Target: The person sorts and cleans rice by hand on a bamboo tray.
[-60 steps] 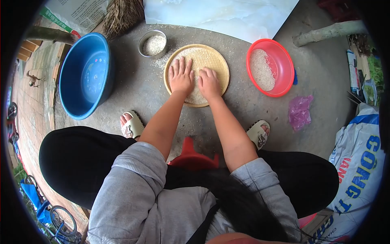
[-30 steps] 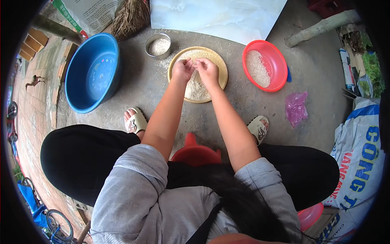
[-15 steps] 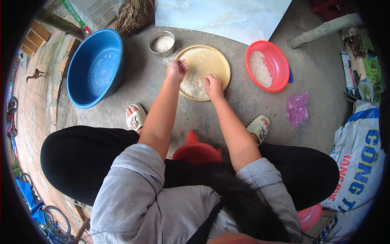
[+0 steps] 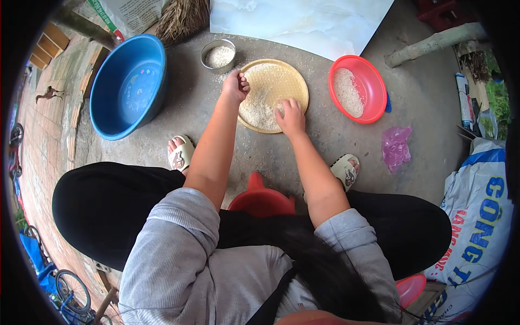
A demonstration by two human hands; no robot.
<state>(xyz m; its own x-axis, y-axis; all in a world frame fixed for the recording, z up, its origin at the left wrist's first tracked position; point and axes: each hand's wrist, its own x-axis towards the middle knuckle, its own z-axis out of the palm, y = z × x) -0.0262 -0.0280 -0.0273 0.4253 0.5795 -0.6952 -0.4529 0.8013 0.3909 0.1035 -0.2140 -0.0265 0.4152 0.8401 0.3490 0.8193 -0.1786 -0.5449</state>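
The left hand (image 4: pixel 236 86) is curled, the right hand (image 4: pixel 291 116) palm-down.

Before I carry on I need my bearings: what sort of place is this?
Probably a home's yard or open-sided porch: a bird is on the brick paving, a bicycle stands at lower left, and greenery shows at the right edge.

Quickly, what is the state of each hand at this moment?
Left hand: curled closed; whether it holds anything is hidden.
Right hand: loosely open, over the woven tray.
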